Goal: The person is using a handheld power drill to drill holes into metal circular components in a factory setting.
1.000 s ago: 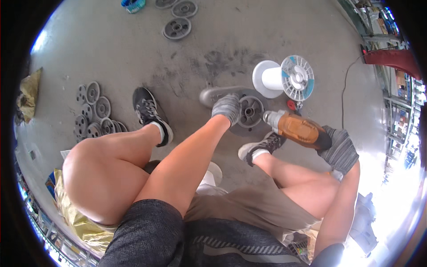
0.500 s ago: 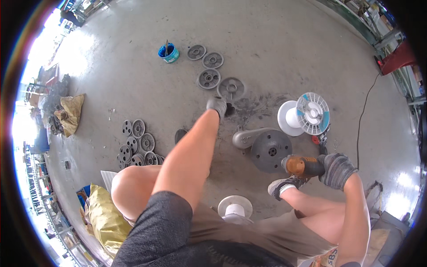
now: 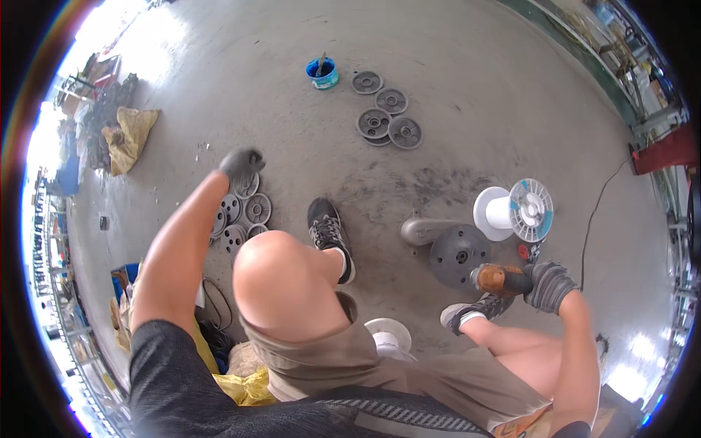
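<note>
My left hand (image 3: 242, 165), in a grey glove, is stretched out over a cluster of grey metal wheels (image 3: 257, 209) on the floor to the left. Its fingers are blurred, so I cannot tell whether they grip a wheel. In a striped grey glove, my right hand (image 3: 551, 286) is closed around an orange-and-black power tool (image 3: 502, 279). The tool's front end is beside a round dark metal disc (image 3: 460, 274) with holes, which stands against a grey metal housing (image 3: 423, 231). Farther off, several similar wheels (image 3: 405, 133) lie grouped together, some overlapping.
A blue tub (image 3: 323, 79) with a brush in it stands at the far middle. A white spool (image 3: 500, 213) is right of the disc, another (image 3: 391, 332) near my lap. A cable (image 3: 597, 212) runs along the right. A tan sack (image 3: 133, 139) lies far left.
My left hand has swung left, from the far wheels to the left cluster. A wheel near that hand now lies with the far group. My right hand still holds the tool beside the disc.
</note>
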Tool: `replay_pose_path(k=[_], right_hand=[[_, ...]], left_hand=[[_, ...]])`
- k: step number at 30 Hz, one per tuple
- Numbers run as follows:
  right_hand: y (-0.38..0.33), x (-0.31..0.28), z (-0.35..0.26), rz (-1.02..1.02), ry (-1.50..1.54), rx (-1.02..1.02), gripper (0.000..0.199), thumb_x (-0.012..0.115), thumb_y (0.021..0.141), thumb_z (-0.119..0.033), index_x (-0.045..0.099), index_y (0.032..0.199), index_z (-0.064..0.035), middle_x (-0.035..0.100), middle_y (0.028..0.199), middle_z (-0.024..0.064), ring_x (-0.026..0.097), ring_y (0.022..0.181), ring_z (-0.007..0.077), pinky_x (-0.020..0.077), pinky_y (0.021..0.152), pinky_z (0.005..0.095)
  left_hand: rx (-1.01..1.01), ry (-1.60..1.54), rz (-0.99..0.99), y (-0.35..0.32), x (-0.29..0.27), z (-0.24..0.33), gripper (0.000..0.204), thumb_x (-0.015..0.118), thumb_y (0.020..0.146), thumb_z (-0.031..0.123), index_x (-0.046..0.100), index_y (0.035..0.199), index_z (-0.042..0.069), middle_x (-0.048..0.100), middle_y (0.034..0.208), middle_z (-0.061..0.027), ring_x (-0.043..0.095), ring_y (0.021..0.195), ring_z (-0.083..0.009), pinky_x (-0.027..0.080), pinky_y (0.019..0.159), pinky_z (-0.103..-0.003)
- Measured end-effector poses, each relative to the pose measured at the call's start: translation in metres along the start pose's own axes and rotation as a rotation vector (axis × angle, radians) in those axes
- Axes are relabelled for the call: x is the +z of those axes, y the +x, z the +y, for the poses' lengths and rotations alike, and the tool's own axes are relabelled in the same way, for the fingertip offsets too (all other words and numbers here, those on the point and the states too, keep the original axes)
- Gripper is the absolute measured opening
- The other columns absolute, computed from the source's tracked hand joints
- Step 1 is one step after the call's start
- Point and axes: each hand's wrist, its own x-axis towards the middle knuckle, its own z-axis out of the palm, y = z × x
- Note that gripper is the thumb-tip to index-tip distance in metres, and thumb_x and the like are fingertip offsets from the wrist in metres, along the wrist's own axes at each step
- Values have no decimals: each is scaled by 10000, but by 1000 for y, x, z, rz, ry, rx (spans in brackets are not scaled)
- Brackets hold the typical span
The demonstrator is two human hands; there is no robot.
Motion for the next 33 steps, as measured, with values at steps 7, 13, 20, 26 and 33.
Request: replay_pose_path(k=[7,13,20,26,33], right_hand=[[0,9,-16,21,-11,-21,298,741,784,-227,749,1062,-122,761,983,201,732,959,390,590,865,476],[8,5,-37,-59,-61,126,369,752,777,-210,732,1134,-114,756,1012,214,722,998,404,585,887,483],[1,-3,-18,3,-46,110,406,751,752,-145,736,1148,-57,758,1027,228,723,1002,421,585,866,455],[21,-14,-52,-26,-67,81,386,748,751,-121,737,1130,-46,751,1003,245,720,987,427,584,852,457],[29,-10,-49,0,-72,57,304,734,752,-124,732,1048,-56,739,947,251,712,945,450,578,819,480]], left_hand=[[-848,-1016,21,-335,341,-117,181,694,968,163,706,1081,22,714,987,-109,648,927,-227,523,851,-389],[-1286,-846,108,-397,374,-3,240,656,962,128,716,1181,48,759,1125,-96,692,1035,-222,546,924,-363],[-1526,-1132,203,-328,327,7,250,632,961,180,710,1178,84,753,1023,-164,753,857,-312,591,693,-461],[-1405,-1422,543,-300,316,-15,238,639,983,164,698,1206,104,709,952,-120,722,785,-266,568,634,-439],[-834,-435,414,-243,267,-22,327,692,923,137,692,1244,74,732,1061,-195,713,971,-400,553,893,-450]])
